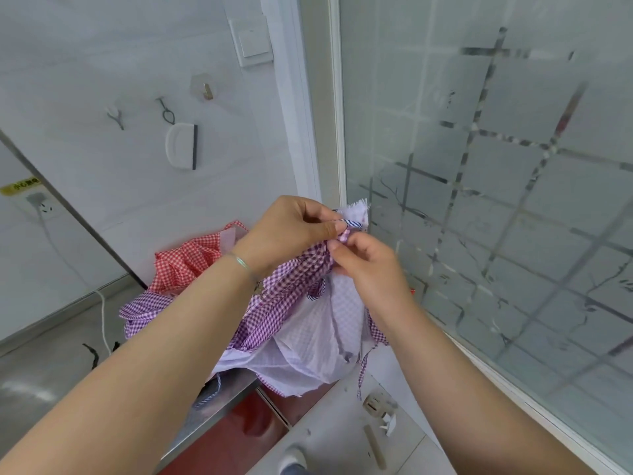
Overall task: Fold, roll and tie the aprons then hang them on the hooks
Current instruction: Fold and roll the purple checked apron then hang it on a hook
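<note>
A purple-and-white checked apron (pixel 308 323) hangs bunched in the air in front of me, its pale inner side showing below. My left hand (pixel 291 231) pinches its top edge and a striped strap near a frayed white corner (pixel 356 209). Just right of it, my right hand (pixel 370 265) grips the same gathered cloth. A red checked apron (pixel 185 262) lies crumpled on the steel counter behind my left wrist. More purple checked cloth (pixel 144 310) lies beside it. On the white wall are hooks: a clear one (pixel 204 86), a wire one (pixel 163 104) and a white one (pixel 114 113).
A white squeegee (pixel 181 145) hangs from the wire hook. A light switch (pixel 253 42) is higher on the wall. A frosted glass door (pixel 496 166) fills the right side. The steel counter (pixel 51 365) lies left, with a socket and white cable (pixel 102 313).
</note>
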A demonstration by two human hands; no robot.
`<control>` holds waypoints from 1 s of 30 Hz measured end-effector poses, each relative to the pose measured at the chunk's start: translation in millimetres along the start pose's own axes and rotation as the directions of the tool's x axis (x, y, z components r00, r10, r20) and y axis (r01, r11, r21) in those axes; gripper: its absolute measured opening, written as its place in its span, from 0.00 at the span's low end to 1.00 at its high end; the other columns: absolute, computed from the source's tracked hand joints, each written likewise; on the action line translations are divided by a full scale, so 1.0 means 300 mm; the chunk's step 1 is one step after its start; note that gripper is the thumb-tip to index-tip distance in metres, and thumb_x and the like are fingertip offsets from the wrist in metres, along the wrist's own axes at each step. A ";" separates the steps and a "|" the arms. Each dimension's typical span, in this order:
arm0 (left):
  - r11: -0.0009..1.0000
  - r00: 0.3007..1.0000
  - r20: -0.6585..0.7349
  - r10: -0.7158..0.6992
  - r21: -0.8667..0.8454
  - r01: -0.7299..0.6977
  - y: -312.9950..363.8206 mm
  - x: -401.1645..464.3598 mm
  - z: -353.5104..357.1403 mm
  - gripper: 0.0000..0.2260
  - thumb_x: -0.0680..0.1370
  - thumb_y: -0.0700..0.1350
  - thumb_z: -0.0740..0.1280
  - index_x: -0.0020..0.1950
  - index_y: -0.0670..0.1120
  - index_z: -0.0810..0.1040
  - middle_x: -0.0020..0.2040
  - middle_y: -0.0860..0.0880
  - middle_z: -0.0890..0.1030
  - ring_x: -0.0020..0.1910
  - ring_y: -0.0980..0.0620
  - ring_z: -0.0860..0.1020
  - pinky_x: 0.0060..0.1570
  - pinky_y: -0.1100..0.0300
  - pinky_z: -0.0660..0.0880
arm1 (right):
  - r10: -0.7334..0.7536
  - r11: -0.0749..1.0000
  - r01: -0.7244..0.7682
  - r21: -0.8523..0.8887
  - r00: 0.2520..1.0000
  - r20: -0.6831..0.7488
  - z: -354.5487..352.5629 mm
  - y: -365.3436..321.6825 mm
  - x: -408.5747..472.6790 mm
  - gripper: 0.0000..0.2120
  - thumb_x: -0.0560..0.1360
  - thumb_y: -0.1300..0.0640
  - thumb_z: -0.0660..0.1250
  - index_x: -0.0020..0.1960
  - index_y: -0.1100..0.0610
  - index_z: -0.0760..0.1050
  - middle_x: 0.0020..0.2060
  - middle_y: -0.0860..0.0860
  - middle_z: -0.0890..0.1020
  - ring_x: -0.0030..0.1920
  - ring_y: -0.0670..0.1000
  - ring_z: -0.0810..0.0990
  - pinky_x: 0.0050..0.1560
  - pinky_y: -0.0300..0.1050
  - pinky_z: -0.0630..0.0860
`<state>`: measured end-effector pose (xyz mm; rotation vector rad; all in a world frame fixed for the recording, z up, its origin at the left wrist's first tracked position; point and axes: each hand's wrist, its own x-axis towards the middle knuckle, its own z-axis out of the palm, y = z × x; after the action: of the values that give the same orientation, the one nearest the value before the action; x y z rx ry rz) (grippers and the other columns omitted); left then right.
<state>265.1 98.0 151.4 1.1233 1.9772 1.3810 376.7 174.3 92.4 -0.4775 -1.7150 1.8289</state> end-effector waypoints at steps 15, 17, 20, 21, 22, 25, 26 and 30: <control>0.994 0.832 -0.552 -0.046 0.060 0.095 -0.032 0.074 -0.133 0.05 0.78 0.41 0.68 0.42 0.47 0.80 0.40 0.51 0.82 0.39 0.56 0.79 0.37 0.67 0.75 | 0.447 0.461 -0.115 -0.880 0.886 0.119 -0.300 0.102 0.075 0.08 0.76 0.61 0.57 0.42 0.60 0.73 0.41 0.57 0.81 0.41 0.56 0.79 0.37 0.45 0.72; 0.988 0.885 -0.464 -0.031 0.120 0.098 -0.032 0.062 -0.128 0.06 0.77 0.41 0.69 0.41 0.48 0.81 0.39 0.51 0.82 0.39 0.56 0.79 0.38 0.67 0.75 | 0.462 0.287 -0.108 -0.952 0.886 0.039 -0.347 0.090 0.086 0.05 0.77 0.58 0.62 0.51 0.56 0.74 0.53 0.57 0.79 0.48 0.54 0.78 0.42 0.44 0.74; 0.965 0.982 -0.187 -0.017 0.255 0.065 -0.009 0.044 -0.076 0.06 0.75 0.42 0.71 0.39 0.50 0.82 0.38 0.53 0.83 0.37 0.58 0.80 0.40 0.65 0.76 | 0.235 0.719 -0.102 -0.687 0.967 0.102 -0.298 0.008 0.080 0.31 0.72 0.44 0.70 0.72 0.49 0.64 0.72 0.48 0.67 0.69 0.49 0.68 0.69 0.49 0.66; 0.951 0.995 -0.099 0.000 0.309 0.031 0.001 0.038 -0.052 0.06 0.75 0.42 0.72 0.39 0.51 0.82 0.37 0.55 0.83 0.37 0.61 0.79 0.40 0.66 0.75 | 0.089 0.866 -0.015 -0.500 0.988 0.125 -0.256 -0.036 0.075 0.35 0.69 0.40 0.69 0.72 0.46 0.63 0.72 0.44 0.65 0.71 0.45 0.65 0.72 0.48 0.63; 0.935 1.000 -0.025 0.016 0.354 -0.006 0.006 0.034 -0.028 0.06 0.74 0.42 0.72 0.39 0.52 0.82 0.36 0.57 0.83 0.35 0.63 0.79 0.40 0.69 0.74 | -0.010 0.928 0.070 -0.365 0.986 0.164 -0.216 -0.074 0.074 0.37 0.65 0.38 0.69 0.71 0.43 0.62 0.72 0.41 0.65 0.71 0.42 0.63 0.72 0.46 0.62; 0.920 0.992 0.122 0.020 0.385 -0.066 0.020 0.020 0.026 0.07 0.74 0.37 0.71 0.42 0.49 0.84 0.37 0.57 0.83 0.34 0.65 0.77 0.40 0.72 0.72 | -0.016 0.920 0.152 -0.361 0.935 0.355 -0.141 -0.124 0.085 0.38 0.65 0.44 0.74 0.71 0.41 0.61 0.66 0.42 0.71 0.67 0.42 0.70 0.67 0.37 0.67; 0.929 0.990 0.142 0.025 0.363 -0.075 0.020 0.018 0.033 0.07 0.74 0.37 0.72 0.43 0.49 0.84 0.37 0.56 0.84 0.36 0.64 0.78 0.42 0.71 0.74 | 0.033 0.883 0.156 -0.442 0.920 0.391 -0.133 -0.125 0.093 0.34 0.66 0.49 0.77 0.68 0.44 0.67 0.61 0.43 0.76 0.62 0.43 0.75 0.62 0.35 0.70; 0.952 0.991 0.123 0.061 0.290 -0.095 0.014 0.011 0.034 0.04 0.73 0.39 0.73 0.46 0.46 0.85 0.44 0.48 0.85 0.44 0.53 0.82 0.52 0.59 0.78 | 0.111 0.771 0.131 -0.624 0.936 0.334 -0.135 -0.112 0.103 0.10 0.69 0.52 0.77 0.41 0.52 0.75 0.38 0.50 0.80 0.38 0.45 0.76 0.35 0.36 0.69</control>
<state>272.4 106.7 151.6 1.3931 2.1236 1.0538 383.8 225.5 125.1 -0.4082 -2.6039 1.3219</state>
